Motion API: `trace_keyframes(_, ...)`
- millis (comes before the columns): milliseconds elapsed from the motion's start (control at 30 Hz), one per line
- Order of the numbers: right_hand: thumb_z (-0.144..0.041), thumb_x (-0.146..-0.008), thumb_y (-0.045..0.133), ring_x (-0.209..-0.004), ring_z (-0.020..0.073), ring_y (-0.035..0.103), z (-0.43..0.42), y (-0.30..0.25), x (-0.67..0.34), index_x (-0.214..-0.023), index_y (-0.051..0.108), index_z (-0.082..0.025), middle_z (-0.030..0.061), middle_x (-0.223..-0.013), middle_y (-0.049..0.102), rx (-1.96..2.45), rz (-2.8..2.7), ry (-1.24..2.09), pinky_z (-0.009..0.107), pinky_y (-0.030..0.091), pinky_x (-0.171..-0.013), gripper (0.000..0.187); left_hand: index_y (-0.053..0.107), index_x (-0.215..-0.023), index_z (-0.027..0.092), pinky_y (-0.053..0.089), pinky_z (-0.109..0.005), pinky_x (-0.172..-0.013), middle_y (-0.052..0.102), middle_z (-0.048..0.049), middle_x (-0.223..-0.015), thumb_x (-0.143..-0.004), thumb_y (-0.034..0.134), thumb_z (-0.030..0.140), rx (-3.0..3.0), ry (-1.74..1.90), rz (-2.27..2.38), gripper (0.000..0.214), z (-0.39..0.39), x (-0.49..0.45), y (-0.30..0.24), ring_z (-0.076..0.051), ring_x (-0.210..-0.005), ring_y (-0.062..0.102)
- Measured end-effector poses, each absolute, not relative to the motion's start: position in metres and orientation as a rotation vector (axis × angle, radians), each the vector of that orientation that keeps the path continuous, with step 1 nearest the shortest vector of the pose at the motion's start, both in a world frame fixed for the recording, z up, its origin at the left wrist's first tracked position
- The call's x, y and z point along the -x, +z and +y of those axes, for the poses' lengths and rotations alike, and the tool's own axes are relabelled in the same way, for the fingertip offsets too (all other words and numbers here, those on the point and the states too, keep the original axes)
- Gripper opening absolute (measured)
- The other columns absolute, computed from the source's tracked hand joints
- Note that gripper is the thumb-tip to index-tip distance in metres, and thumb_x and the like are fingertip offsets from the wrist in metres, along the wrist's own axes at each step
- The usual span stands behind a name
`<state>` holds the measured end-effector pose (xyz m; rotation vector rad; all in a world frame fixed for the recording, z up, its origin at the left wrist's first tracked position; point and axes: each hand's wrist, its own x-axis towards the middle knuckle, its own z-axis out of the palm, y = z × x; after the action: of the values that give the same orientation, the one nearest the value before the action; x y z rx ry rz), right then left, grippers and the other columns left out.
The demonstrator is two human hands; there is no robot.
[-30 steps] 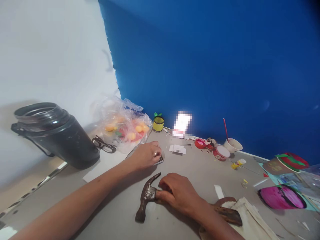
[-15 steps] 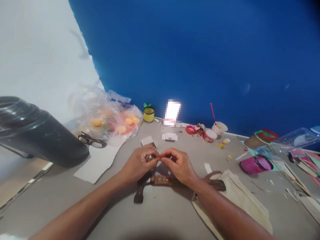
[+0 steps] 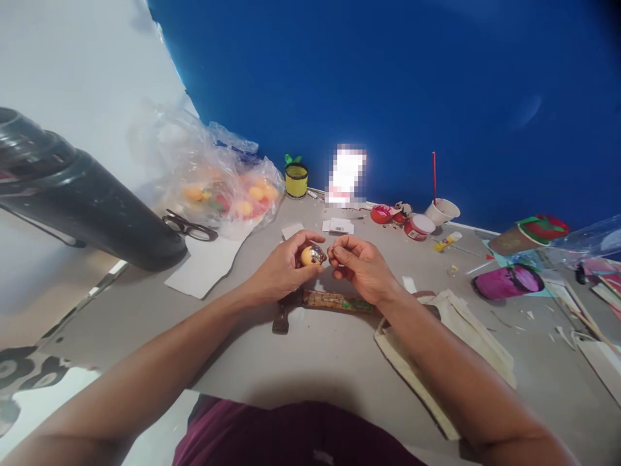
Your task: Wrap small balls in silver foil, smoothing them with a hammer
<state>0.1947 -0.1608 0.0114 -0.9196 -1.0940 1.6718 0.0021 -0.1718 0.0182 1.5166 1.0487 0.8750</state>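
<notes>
My left hand (image 3: pixel 281 265) is closed around a shiny gold-coloured ball (image 3: pixel 312 255), which reflects the room. Close beside the ball, my right hand (image 3: pixel 359 264) pinches its thumb and fingertips together; anything between them is too small to make out. Below both hands lies a hammer (image 3: pixel 334 301), its dark head to the left and its worn wooden handle running right, partly under my right forearm. A cream cloth bag (image 3: pixel 466 343) lies under that forearm. Just beyond my hands is a small white box (image 3: pixel 338 226).
At left are a large dark cylinder (image 3: pixel 111 200), eyeglasses (image 3: pixel 191 228), white paper (image 3: pixel 206 265) and a plastic bag (image 3: pixel 228 181). Along the wall stand a yellow cup (image 3: pixel 295 180), a red-lidded jar (image 3: pixel 420 226) and a white cup (image 3: pixel 442 211). A magenta cup (image 3: pixel 507 282) lies right.
My fingertips, pressed together before, have moved slightly apart. My left hand has turned, so the gold-coloured ball now shows. The view has tilted down.
</notes>
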Motion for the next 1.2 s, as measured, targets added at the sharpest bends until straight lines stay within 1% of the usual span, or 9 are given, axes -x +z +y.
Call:
trace_keyframes(100,-0.041,-0.064,0.092,-0.062,0.0094,0.054,-0.1639,0.0139,-0.1941,-0.079,0.067,-0.018,-0.0015,-0.072,0.063,0.902,-1.058,1.742,0.02,0.044,-0.05,0.037,0.065,-0.118,0.019,0.052,-0.024,-0.059,0.068,-0.0018,-0.088,-0.078,0.075,0.03,-1.421,0.871,1.01,0.043,-0.1713,0.001,0.0179,-0.014,-0.068,0.063)
trace_keyframes(200,-0.039,-0.064,0.092,-0.06,0.0088,0.055,-0.1654,0.0157,-0.1942,-0.083,0.069,-0.018,-0.002,-0.071,0.064,0.889,-1.057,1.763,0.02,0.044,-0.05,0.036,0.066,-0.119,0.02,0.053,-0.024,-0.062,0.068,-0.0019,-0.091,-0.076,0.079,0.03,-1.373,0.891,0.98,0.046,-0.1703,0.004,0.0178,-0.013,-0.071,0.065)
trace_keyframes(333,-0.038,-0.065,0.092,-0.057,0.0084,0.056,-0.1645,0.0158,-0.1953,-0.08,0.07,-0.018,-0.0013,-0.071,0.068,0.895,-1.067,1.762,0.02,0.045,-0.05,0.034,0.067,-0.122,0.019,0.055,-0.025,-0.065,0.069,-0.0018,-0.088,-0.075,0.082,0.031,-1.358,0.927,1.0,0.051,-0.1692,0.0043,0.0157,-0.014,-0.073,0.065)
trace_keyframes(467,-0.038,-0.065,0.093,-0.054,0.0073,0.057,-0.1631,0.0134,-0.1958,-0.079,0.071,-0.018,-0.0012,-0.071,0.07,0.929,-1.065,1.755,0.02,0.046,-0.052,0.033,0.07,-0.12,0.019,0.053,-0.025,-0.065,0.069,-0.0017,-0.087,-0.074,0.083,0.031,-1.432,0.988,1.059,0.049,-0.1692,0.0041,0.0125,-0.014,-0.072,0.064)
trace_keyframes(567,-0.038,-0.064,0.093,-0.053,0.0066,0.057,-0.1628,0.0117,-0.1952,-0.079,0.071,-0.018,-0.0015,-0.07,0.07,0.964,-1.065,1.769,0.019,0.046,-0.052,0.033,0.071,-0.118,0.019,0.054,-0.026,-0.068,0.07,-0.0031,-0.093,-0.075,0.082,0.031,-1.479,1.03,1.078,0.045,-0.17,0.0039,0.012,-0.015,-0.076,0.065)
trace_keyframes(700,-0.04,-0.064,0.093,-0.053,0.0063,0.056,-0.1622,0.0093,-0.1939,-0.08,0.071,-0.018,-0.0017,-0.07,0.07,0.972,-1.071,1.768,0.019,0.046,-0.052,0.035,0.073,-0.112,0.019,0.055,-0.029,-0.079,0.071,-0.006,-0.106,-0.074,0.082,0.027,-1.556,1.081,1.107,0.041,-0.1718,0.0014,0.0131,-0.017,-0.089,0.067)
trace_keyframes(800,-0.04,-0.065,0.092,-0.052,0.0064,0.056,-0.162,0.0078,-0.1933,-0.081,0.072,-0.018,-0.0017,-0.069,0.069,0.963,-1.075,1.762,0.019,0.046,-0.052,0.034,0.074,-0.112,0.019,0.055,-0.03,-0.083,0.071,-0.0063,-0.111,-0.075,0.081,0.025,-1.558,1.1,1.125,0.038,-0.1735,-0.0006,0.013,-0.019,-0.094,0.067)
trace_keyframes(933,-0.039,-0.065,0.092,-0.052,0.0067,0.056,-0.1627,0.0081,-0.193,-0.081,0.072,-0.018,-0.0018,-0.069,0.069,0.975,-1.084,1.759,0.019,0.046,-0.051,0.033,0.073,-0.111,0.02,0.055,-0.03,-0.083,0.071,-0.0065,-0.112,-0.075,0.081,0.025,-1.529,1.092,1.128,0.037,-0.1747,-0.0014,0.0126,-0.02,-0.096,0.067)
trace_keyframes(1200,-0.038,-0.066,0.091,-0.051,0.0074,0.055,-0.1639,0.008,-0.1923,-0.082,0.072,-0.018,-0.002,-0.068,0.068,0.967,-1.099,1.733,0.021,0.047,-0.051,0.032,0.074,-0.109,0.019,0.055,-0.03,-0.081,0.071,-0.006,-0.108,-0.072,0.083,0.025,-1.506,1.102,1.116,0.038,-0.1736,-0.0016,0.0134,-0.019,-0.09,0.067)
